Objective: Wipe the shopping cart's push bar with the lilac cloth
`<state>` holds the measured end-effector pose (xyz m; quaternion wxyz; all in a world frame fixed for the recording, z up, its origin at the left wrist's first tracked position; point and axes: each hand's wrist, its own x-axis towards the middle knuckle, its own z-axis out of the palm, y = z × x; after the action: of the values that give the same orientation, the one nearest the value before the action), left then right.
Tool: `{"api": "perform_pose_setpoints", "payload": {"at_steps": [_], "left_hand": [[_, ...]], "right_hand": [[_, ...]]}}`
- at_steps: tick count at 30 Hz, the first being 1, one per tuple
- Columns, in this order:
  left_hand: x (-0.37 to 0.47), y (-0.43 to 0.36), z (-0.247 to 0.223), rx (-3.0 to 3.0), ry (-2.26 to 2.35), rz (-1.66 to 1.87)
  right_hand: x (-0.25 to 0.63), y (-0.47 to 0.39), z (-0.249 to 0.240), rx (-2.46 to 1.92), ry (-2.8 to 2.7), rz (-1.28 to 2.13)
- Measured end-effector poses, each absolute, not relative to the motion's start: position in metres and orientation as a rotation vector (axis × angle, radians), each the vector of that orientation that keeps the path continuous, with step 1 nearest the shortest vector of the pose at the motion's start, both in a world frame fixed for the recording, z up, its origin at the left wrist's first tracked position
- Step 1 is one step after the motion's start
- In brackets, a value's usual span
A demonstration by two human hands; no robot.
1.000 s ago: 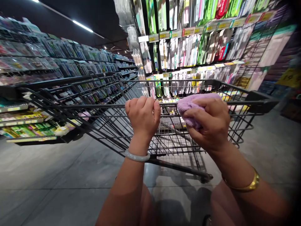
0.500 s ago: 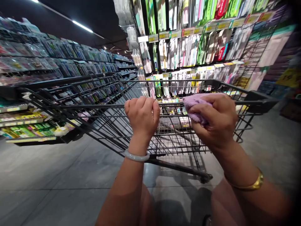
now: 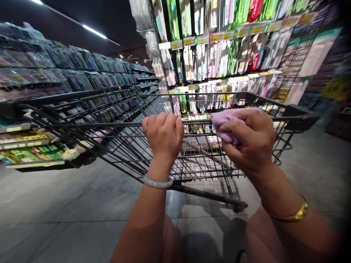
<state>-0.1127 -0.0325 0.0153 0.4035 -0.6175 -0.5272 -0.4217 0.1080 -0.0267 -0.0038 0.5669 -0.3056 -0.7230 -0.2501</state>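
Left hand [image 3: 163, 136] clenched round the black wire shopping trolley's handle bar [image 3: 109, 124], right hand [image 3: 251, 140] pressing a crumpled lilac cloth [image 3: 223, 118] onto that bar — loose wad, could well slip off into the basket.

A shop aisle runs ahead, away from where the handle is gripped. The floor [image 3: 63, 204] is grey and glossy, laid in large tiles, and it reflects the light dimly. To the left of the grip, long shelves [image 3: 41, 73] stacked with packaged goods recede into the distance, with yellow and green packs on the lowest shelf [image 3: 30, 155]. Up and to the right of the grip stands a rack of hanging packets [image 3: 227, 54], with rows of yellow price labels [image 3: 219, 36] along its rails. The ceiling [image 3: 109, 18] is dark, crossed by a strip light [image 3: 94, 31].
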Motion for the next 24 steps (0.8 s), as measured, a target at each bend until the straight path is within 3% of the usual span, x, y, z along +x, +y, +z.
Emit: {"api": "perform_pose_setpoints", "payload": {"at_steps": [24], "left_hand": [[-0.1126, -0.0323, 0.0154, -1.561, -1.310, -1.064]], "right_hand": [[0.1165, -0.0219, -0.0024, -0.800, -1.624, -0.596]]}}
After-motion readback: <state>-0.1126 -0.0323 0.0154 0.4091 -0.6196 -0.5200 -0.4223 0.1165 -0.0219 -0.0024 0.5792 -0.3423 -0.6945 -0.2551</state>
